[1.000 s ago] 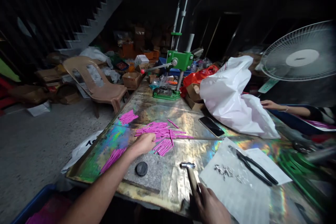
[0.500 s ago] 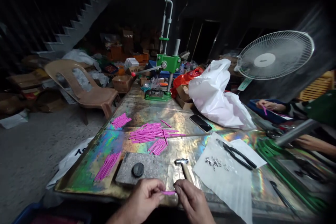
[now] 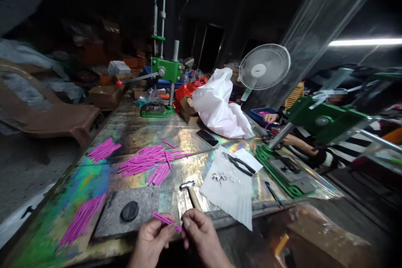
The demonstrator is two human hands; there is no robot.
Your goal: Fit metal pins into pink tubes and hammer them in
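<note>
Between my two hands, near the table's front edge, is a thin pink stick (image 3: 162,218). My left hand (image 3: 153,236) pinches it along its length. The fingers of my right hand (image 3: 199,230) are closed at its lower right end. A hammer (image 3: 192,194) lies just beyond my right hand, its handle partly hidden by the fingers. Left of my hands sits a grey stone block (image 3: 113,205) with a round black piece (image 3: 130,211) on it. Several bunches of pink sticks (image 3: 141,160) lie on the table. Small metal pieces (image 3: 220,176) rest on a white sheet (image 3: 234,201).
Black-handled pliers (image 3: 241,165) and a phone (image 3: 207,137) lie to the right. Green presses stand at the back (image 3: 166,70) and right (image 3: 326,119). Beyond are a white bag (image 3: 216,104), a fan (image 3: 264,67) and a seated person holding a pink piece. A chair (image 3: 53,113) is left.
The view has turned right, bringing the right press and the person into sight. The pink stick now slants and sticks out past my left fingers; before, it lay level between both hands.
</note>
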